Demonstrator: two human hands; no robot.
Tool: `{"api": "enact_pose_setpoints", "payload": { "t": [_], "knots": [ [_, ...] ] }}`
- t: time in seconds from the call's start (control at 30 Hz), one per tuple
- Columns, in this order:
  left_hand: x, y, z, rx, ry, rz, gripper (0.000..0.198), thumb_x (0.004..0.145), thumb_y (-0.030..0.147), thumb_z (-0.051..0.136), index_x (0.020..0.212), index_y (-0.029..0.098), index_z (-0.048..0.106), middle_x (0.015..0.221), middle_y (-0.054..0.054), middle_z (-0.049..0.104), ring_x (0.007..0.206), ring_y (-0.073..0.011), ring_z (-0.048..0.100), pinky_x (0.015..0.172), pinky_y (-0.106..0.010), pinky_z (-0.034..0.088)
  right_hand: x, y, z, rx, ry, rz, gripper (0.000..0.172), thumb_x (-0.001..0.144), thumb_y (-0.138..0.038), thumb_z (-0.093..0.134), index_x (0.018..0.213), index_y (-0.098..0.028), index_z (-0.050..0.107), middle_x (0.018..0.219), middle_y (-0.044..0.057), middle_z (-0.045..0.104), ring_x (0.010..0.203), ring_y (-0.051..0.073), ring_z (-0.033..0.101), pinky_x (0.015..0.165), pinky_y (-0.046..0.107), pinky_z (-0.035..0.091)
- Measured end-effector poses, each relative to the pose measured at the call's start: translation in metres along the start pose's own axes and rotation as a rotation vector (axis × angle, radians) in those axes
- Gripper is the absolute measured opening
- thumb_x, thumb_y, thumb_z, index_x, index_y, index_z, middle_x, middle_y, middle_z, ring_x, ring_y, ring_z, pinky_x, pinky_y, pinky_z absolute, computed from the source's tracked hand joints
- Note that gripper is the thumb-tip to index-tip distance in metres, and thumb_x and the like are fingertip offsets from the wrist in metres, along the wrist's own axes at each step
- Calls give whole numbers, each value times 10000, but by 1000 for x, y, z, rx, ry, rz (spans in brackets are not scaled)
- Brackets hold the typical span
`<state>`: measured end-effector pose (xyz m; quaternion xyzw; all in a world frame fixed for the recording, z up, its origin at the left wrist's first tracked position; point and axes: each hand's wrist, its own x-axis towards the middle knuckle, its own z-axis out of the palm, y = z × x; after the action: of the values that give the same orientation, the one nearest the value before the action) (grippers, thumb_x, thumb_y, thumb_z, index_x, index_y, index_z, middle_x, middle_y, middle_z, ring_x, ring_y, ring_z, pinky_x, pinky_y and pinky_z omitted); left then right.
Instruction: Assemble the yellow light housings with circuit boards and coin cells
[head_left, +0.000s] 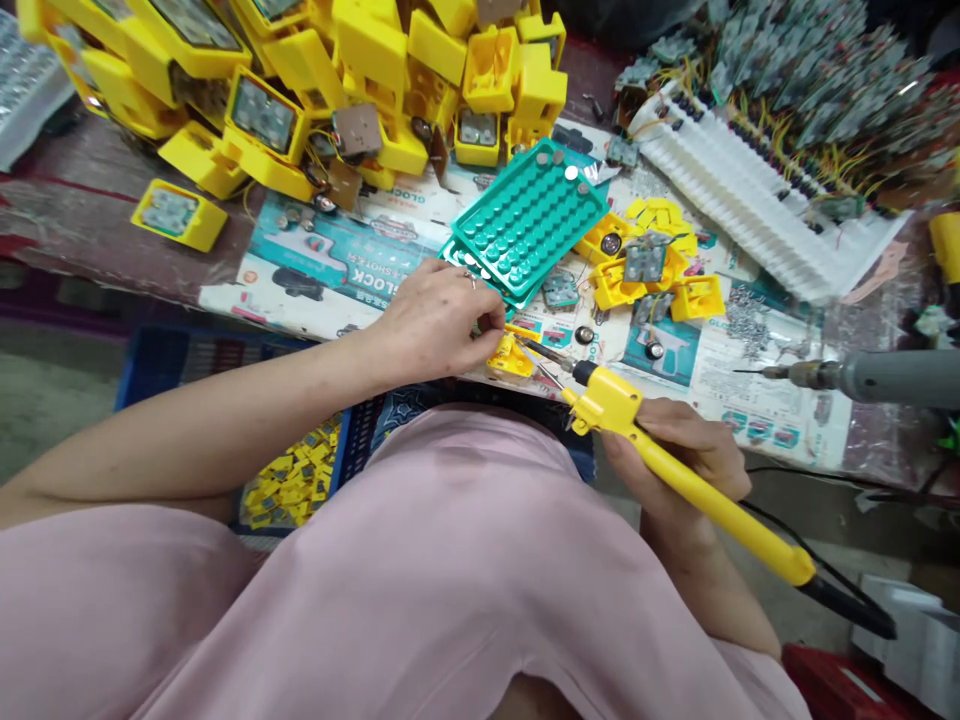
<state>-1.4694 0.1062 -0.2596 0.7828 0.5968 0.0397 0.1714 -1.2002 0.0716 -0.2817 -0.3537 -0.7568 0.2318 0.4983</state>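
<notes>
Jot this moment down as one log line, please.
Left hand: at small yellow case, grip unclear | Right hand: holding yellow soldering iron, pointed toward that case | Nearby: green tray, white rack

Soft, even light, white glints on the green tray (529, 215), dim floor (45, 400), blurry edges.

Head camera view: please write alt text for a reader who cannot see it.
A person's right hand holds a yellow soldering tool toward a yellow part beside the left hand; beyond lie a green tray and piled yellow cases.
</notes>
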Motion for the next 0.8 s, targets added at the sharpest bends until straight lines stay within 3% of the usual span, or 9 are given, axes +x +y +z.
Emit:
{"api": "enact_pose_setpoints", "payload": {
  "t": [0.27, 0.5, 0.8],
  "knots": [
    [3, 3, -2, 75, -80, -66, 307, 842, 327, 483, 918, 204, 754, 851, -58, 752, 896, -247, 701, 782, -333, 476, 13, -4, 2, -147, -71, -154, 353, 654, -76, 831, 899, -200, 608, 737, -28, 713, 638, 144, 718, 534, 219, 595],
    [7, 7, -8, 88, -139, -75, 305, 820, 332, 489, 897, 208, 757, 844, -62, 743, 893, -261, 693, 762, -338, 477, 25, -9, 2, -266, -156, -243, 343, 672, -230, 883, 817, -185, 576, 695, -34, 707, 579, 69, 683, 516, 118, 513],
    [8, 4, -5, 55, -56, -9, 262, 786, 319, 496, 807, 225, 740, 712, -27, 693, 789, -222, 670, 698, -296, 458, 40, -11, -2, -297, -208, -311, 337, 693, -273, 864, 850, -233, 568, 658, -46, 710, 526, 101, 675, 389, 163, 455]
  ]
}}
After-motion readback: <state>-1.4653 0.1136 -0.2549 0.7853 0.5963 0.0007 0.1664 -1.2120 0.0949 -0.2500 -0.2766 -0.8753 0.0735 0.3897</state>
